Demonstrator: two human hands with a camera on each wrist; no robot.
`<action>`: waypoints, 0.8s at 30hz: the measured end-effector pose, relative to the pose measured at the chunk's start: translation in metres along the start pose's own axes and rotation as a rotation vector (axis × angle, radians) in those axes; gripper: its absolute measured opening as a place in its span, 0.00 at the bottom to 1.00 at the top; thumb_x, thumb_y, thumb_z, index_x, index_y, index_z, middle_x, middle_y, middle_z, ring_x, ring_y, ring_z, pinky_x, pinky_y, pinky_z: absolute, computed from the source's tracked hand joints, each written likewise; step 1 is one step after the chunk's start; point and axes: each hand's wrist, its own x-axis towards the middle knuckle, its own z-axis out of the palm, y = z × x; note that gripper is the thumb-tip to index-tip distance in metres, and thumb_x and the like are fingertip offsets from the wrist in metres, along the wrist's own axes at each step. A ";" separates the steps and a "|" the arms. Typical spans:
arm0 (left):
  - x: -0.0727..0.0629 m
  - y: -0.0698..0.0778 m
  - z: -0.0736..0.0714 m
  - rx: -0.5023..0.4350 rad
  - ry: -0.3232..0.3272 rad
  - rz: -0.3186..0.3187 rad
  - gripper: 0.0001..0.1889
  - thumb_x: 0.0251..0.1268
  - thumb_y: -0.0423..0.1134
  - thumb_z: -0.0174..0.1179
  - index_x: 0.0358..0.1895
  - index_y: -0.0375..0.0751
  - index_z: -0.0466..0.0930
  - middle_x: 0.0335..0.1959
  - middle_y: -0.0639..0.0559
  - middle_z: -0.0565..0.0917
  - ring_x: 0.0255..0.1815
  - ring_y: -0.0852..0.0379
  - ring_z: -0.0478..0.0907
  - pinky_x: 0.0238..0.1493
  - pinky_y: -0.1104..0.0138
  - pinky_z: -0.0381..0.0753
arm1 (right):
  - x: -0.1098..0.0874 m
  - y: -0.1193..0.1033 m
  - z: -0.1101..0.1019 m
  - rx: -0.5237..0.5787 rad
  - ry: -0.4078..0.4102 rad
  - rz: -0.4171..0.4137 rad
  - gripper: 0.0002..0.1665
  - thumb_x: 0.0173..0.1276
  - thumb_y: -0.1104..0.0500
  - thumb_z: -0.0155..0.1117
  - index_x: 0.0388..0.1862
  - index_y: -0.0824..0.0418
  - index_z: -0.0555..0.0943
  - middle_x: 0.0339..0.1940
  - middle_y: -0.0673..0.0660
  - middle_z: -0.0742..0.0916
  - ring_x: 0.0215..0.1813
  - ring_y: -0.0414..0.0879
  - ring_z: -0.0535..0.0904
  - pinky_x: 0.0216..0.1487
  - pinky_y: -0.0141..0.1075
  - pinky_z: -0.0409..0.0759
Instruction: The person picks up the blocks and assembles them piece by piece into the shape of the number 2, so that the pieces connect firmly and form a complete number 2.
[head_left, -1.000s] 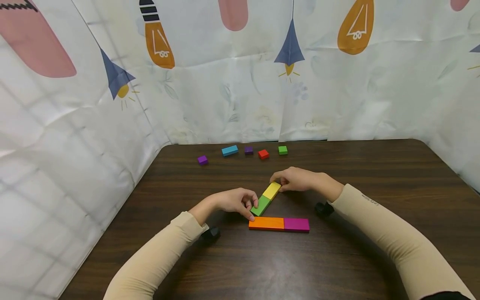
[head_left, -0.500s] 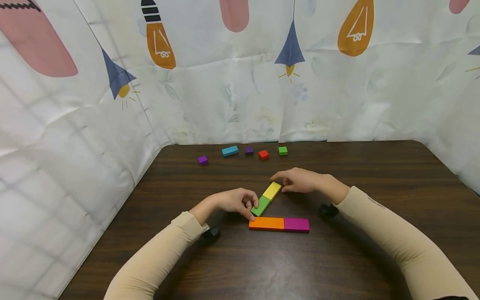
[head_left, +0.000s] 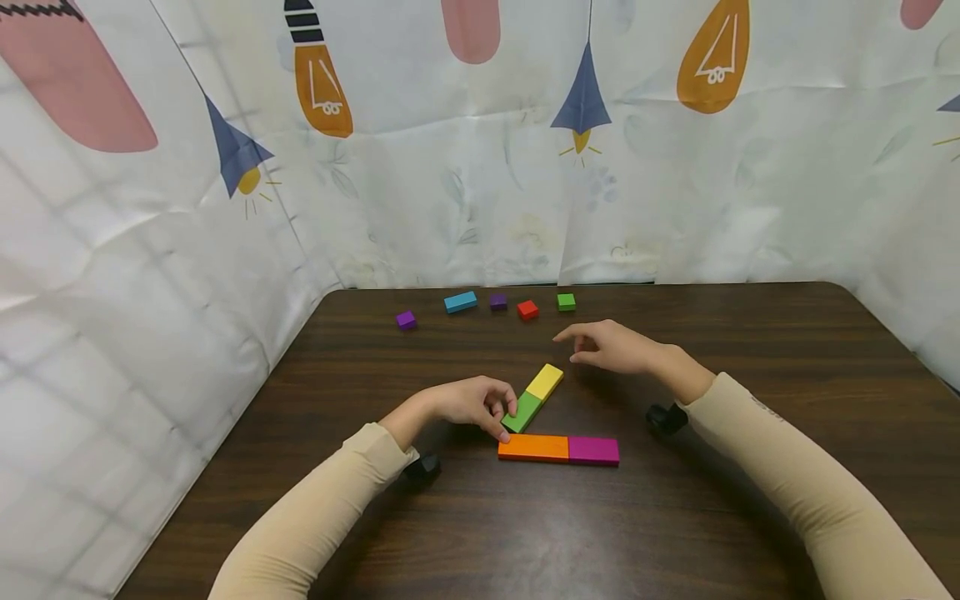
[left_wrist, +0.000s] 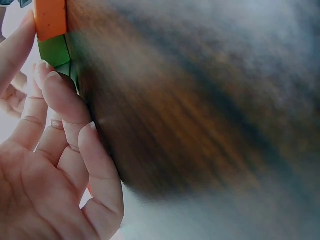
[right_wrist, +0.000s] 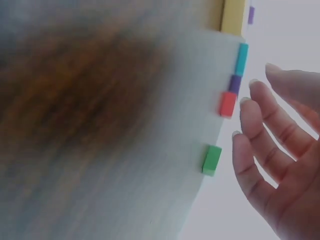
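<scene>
Touched mid-frame with left hand point(head_left: 467, 402), thumb parted: orange block point(head_left: 534, 448), green block point(head_left: 527, 409); held right of centre: right hand point(head_left: 615, 346), likewise

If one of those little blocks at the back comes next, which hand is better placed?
Probably the right hand: it holds nothing and hovers nearer the red block, while the left hand touches the orange block.

passage: between magenta block point(head_left: 593, 451) and right sleeve point(head_left: 802, 483) | obstacle: left hand point(head_left: 467, 402) at green block point(head_left: 526, 408)
</scene>
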 end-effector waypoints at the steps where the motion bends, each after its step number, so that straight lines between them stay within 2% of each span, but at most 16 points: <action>1: 0.000 0.000 0.000 0.001 -0.001 0.000 0.13 0.64 0.26 0.70 0.46 0.36 0.76 0.24 0.54 0.74 0.26 0.60 0.67 0.33 0.69 0.67 | 0.001 0.002 -0.001 0.016 0.019 0.004 0.24 0.74 0.65 0.65 0.67 0.65 0.78 0.38 0.51 0.84 0.35 0.45 0.76 0.39 0.40 0.75; 9: -0.001 0.001 0.000 0.004 0.000 0.001 0.13 0.63 0.27 0.70 0.46 0.36 0.76 0.23 0.54 0.74 0.26 0.61 0.67 0.33 0.69 0.67 | 0.013 0.015 -0.009 0.152 0.129 0.089 0.24 0.76 0.63 0.63 0.68 0.69 0.76 0.41 0.60 0.86 0.40 0.54 0.81 0.42 0.43 0.78; 16: -0.001 0.001 0.001 0.005 0.004 -0.001 0.14 0.63 0.27 0.70 0.46 0.36 0.76 0.23 0.54 0.74 0.26 0.60 0.67 0.33 0.70 0.66 | 0.028 0.035 -0.012 0.225 0.141 0.191 0.25 0.78 0.63 0.61 0.70 0.70 0.73 0.45 0.65 0.85 0.43 0.57 0.81 0.48 0.48 0.80; 24: -0.001 0.001 0.000 0.017 0.002 -0.003 0.14 0.63 0.28 0.71 0.46 0.36 0.76 0.24 0.54 0.74 0.26 0.61 0.67 0.32 0.70 0.65 | 0.040 0.047 -0.015 0.247 0.183 0.282 0.25 0.79 0.62 0.59 0.71 0.69 0.73 0.48 0.67 0.84 0.45 0.58 0.82 0.47 0.47 0.81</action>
